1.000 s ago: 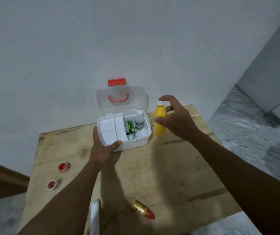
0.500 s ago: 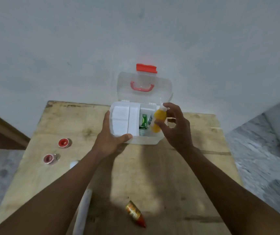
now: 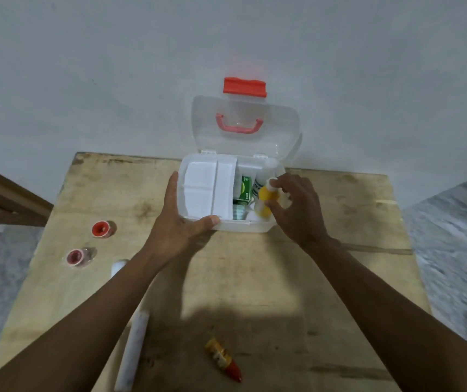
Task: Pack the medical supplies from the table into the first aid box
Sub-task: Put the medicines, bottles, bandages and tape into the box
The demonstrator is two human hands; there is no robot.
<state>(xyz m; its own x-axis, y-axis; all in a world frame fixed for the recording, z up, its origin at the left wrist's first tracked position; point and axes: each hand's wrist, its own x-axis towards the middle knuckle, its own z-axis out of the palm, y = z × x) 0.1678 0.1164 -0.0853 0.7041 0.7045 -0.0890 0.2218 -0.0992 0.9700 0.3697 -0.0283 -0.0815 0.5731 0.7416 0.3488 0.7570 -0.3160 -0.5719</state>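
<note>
I saw the white first aid box (image 3: 228,226) at the table's far edge, its clear lid with red handle standing open. Inside lay a green carton (image 3: 245,188) and a white bottle (image 3: 266,172). A yellow bottle (image 3: 266,200) tilted into the right compartment. Two red-cored tape rolls (image 3: 102,228), a white tube (image 3: 133,349) and a yellow-red tube (image 3: 223,358) lay outside on the table.

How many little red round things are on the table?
2. Both lie near the table's left edge: one red roll farther back, the other just in front of it, nearer the person. More may be hidden under the arms.
</note>
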